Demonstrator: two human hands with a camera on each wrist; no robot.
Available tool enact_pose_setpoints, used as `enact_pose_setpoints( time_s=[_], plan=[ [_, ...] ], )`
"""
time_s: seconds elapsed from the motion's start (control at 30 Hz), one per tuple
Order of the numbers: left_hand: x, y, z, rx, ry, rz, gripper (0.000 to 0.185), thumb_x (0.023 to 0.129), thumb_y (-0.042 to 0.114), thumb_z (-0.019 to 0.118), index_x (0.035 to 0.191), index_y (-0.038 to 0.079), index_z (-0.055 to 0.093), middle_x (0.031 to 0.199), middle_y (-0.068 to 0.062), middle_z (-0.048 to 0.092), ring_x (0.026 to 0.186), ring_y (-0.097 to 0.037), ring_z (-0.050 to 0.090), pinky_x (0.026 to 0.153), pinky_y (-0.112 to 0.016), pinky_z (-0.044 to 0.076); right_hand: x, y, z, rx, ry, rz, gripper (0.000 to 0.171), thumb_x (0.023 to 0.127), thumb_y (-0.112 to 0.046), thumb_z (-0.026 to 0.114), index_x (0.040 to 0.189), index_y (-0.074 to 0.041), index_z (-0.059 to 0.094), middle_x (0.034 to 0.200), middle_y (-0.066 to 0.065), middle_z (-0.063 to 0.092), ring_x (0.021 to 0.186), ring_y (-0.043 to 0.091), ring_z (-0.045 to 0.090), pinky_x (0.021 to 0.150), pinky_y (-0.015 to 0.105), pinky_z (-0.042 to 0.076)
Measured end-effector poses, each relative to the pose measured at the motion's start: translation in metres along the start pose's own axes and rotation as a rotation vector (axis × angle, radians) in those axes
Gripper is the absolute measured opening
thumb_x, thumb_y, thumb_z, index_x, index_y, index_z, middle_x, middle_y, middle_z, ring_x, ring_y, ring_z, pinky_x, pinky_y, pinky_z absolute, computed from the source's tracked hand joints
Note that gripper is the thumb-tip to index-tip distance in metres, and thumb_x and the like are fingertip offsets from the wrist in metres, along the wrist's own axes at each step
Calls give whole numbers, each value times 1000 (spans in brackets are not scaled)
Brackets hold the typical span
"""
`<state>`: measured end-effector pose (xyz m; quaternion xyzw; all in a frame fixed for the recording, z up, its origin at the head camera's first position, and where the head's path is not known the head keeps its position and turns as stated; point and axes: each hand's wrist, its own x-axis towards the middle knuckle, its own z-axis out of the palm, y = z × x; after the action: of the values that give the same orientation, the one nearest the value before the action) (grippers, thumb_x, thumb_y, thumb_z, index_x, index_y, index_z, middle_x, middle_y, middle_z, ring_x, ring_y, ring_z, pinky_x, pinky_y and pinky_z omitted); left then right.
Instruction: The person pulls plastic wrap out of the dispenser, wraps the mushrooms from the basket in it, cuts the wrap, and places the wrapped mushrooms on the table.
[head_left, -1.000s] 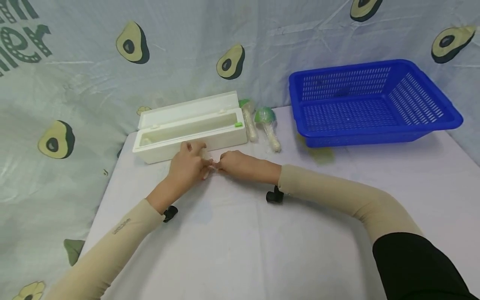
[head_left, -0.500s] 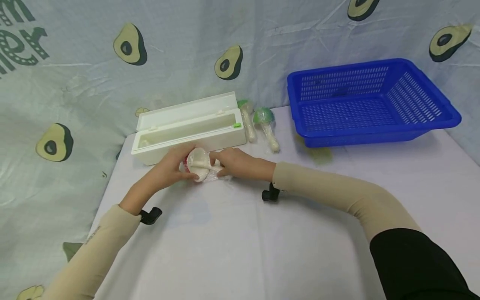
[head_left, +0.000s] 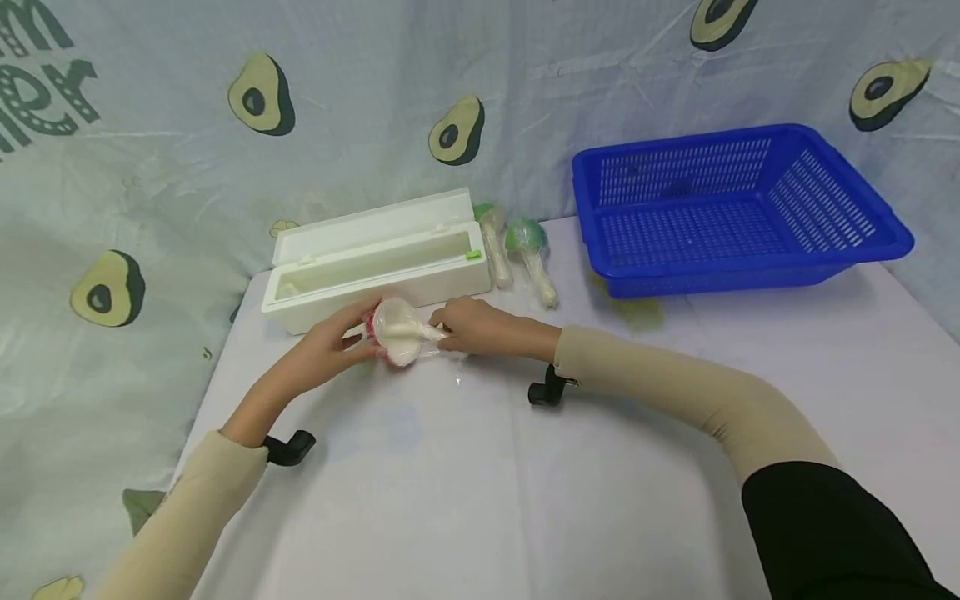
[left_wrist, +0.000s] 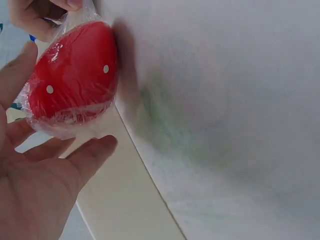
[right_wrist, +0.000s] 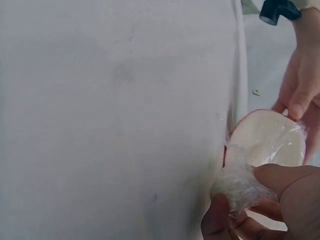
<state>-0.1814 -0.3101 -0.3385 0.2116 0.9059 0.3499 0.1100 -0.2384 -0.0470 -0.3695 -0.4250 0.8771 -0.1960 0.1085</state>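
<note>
A toy mushroom (head_left: 399,332) wrapped in clear plastic lies on its side between my hands, in front of the white box. Its red cap (left_wrist: 75,75) has white dots; its pale stem points to the right. My right hand (head_left: 472,325) grips the wrapped stem (right_wrist: 237,187), fingers and thumb around it. My left hand (head_left: 326,342) is at the cap, its fingers spread and fairly straight with the fingertips beside the red dome. In the left wrist view a gap shows between the palm and the cap.
Behind the hands stands a long white box (head_left: 442,285) with its lid raised. Two wrapped mushrooms with green caps, a nearer one (head_left: 527,237) and a farther one (head_left: 495,242), lie right of it. A blue plastic basket (head_left: 720,283) stands at the back right.
The mushroom, at first mostly hidden by the hands, has come into view with its cap toward the left. My left hand has moved left and its fingers have spread; the right hand has stayed nearly in place.
</note>
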Motion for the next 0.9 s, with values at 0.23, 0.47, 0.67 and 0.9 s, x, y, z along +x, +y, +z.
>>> enact_pose_setpoints(
  time_s=[0.23, 0.47, 0.67, 0.9],
  plan=[
    [11, 17, 22, -51, 151, 129, 65, 96, 10, 71, 155, 16, 44, 155, -8, 47, 137, -30, 51, 106, -35, 47, -36, 11, -16, 14, 115, 18, 35, 97, -20, 72, 130, -7, 67, 101, 9, 66, 88, 18, 59, 76, 29, 52],
    [36, 49, 39, -66, 246, 170, 64, 92, 12, 75, 151, 14, 50, 151, -9, 52, 139, -25, 50, 112, -38, 43, -76, 25, -27, -12, 250, 30, 52, 98, -16, 71, 147, -17, 55, 103, 10, 64, 82, 20, 59, 70, 32, 53],
    [66, 67, 58, -145, 183, 252, 62, 92, 7, 74, 150, 9, 51, 151, -9, 53, 139, -25, 50, 107, -45, 48, -107, 38, -26, -100, 317, 5, 46, 97, -7, 69, 141, -19, 63, 91, 12, 58, 71, 20, 52, 62, 30, 48],
    [108, 72, 76, -93, 88, 400, 58, 95, -1, 69, 149, 1, 49, 154, -15, 48, 142, -27, 46, 108, -40, 47, -128, 52, -19, -61, 354, 41, 44, 95, -4, 70, 138, -9, 63, 80, 10, 52, 65, 17, 46, 58, 27, 43]
  ],
)
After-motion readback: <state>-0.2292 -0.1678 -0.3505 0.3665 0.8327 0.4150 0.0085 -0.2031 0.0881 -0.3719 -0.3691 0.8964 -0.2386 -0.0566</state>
